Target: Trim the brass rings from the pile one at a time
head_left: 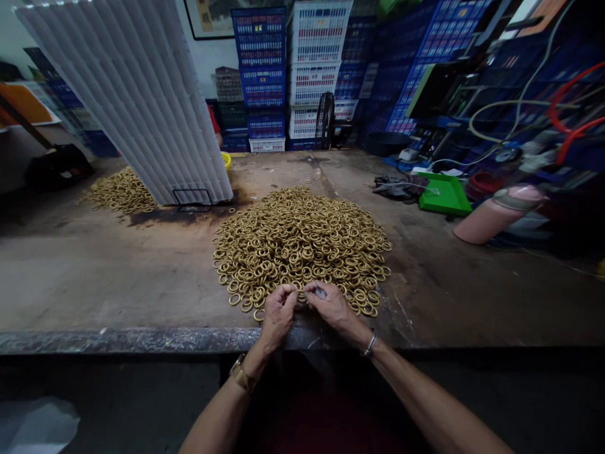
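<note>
A wide heap of brass-coloured rings [302,236] lies on the worn table [142,271]. At the heap's near edge, my left hand [280,309] and my right hand [331,305] meet almost fingertip to fingertip. Thumb and forefinger of my left hand are pinched on a brass ring between the hands. My right hand is pinched too, at the other side of that ring. Something small and greyish shows at my right fingers, too small to name. A watch is on the left wrist, a metal bangle on the right.
A tall corrugated white panel [137,94] leans at the left, with a second ring pile [120,191] beside it. At the right are a green tray [443,193], a pink cylinder [496,214] and hoses. Behind the table stand stacked crates [314,57]; part of a person shows behind the panel.
</note>
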### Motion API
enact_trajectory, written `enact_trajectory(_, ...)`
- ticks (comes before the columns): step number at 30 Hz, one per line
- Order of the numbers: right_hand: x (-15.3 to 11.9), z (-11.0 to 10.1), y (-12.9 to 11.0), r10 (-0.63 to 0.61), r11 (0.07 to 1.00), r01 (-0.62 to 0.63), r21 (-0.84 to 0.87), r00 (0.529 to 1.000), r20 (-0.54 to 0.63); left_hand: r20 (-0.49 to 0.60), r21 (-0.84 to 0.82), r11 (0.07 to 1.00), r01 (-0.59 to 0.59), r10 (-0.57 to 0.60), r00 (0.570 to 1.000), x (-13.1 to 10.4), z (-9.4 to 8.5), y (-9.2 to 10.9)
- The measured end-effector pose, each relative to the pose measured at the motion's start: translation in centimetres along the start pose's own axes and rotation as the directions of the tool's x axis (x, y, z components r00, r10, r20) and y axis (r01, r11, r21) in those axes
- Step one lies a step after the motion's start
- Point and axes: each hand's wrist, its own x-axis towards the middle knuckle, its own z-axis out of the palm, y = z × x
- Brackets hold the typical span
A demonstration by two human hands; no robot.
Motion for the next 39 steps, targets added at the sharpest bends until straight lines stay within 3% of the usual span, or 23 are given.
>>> enact_trajectory(4,0.5,0.1,0.9,0.108,0.991,-0.106,0.081,0.994,-0.027,-0.044,0.024,0.999,-0.033,0.034,0.998,-0.1,-0.2,-0.4)
enact_trajectory(10,0.9,0.2,0.4,0.103,0.995,-0.103,0.003,0.987,-0.126,-0.101,-0.009,0.997,0.074,-0.075,0.992,-0.2,-0.1,-1.0)
enact_trajectory(13,0.9,0.6,0.2,0.115,0.990,-0.110,0.087,0.991,-0.061,-0.080,0.038,0.999,0.032,-0.029,0.996,-0.3,0.0,-1.0)
enact_trajectory(16,0.9,1.1,0.6,0.215,0.957,-0.222,0.186,0.975,0.058,-0.062,0.049,0.999,0.017,-0.014,0.998,-0.4,-0.1,-1.0)
enact_trajectory(18,0.8,1.3,1.0,0.252,0.932,-0.275,0.236,0.960,0.122,-0.048,0.016,0.998,0.059,-0.058,0.997,-0.5,-0.2,-1.1)
enact_trajectory(24,0.4,1.3,0.7,0.212,0.920,-0.252,0.299,0.964,0.161,-0.008,-0.134,0.972,0.193,-0.196,0.981,-0.6,0.0,-1.2)
enact_trajectory(30,0.0,1.2,-0.5,0.272,0.853,-0.328,0.407,0.943,0.191,-0.120,-0.036,0.998,0.049,-0.053,0.991,-0.8,0.6,-0.9)
enact_trajectory(33,0.0,1.1,-0.5,0.254,0.860,-0.297,0.414,0.954,0.156,-0.063,-0.037,0.998,0.045,-0.048,0.997,-1.0,0.8,-0.5)
enact_trajectory(39,0.5,1.1,0.4,0.165,0.948,-0.158,0.277,0.986,-0.001,0.099,-0.083,0.966,0.245,-0.237,0.966,-1.5,0.6,0.3)
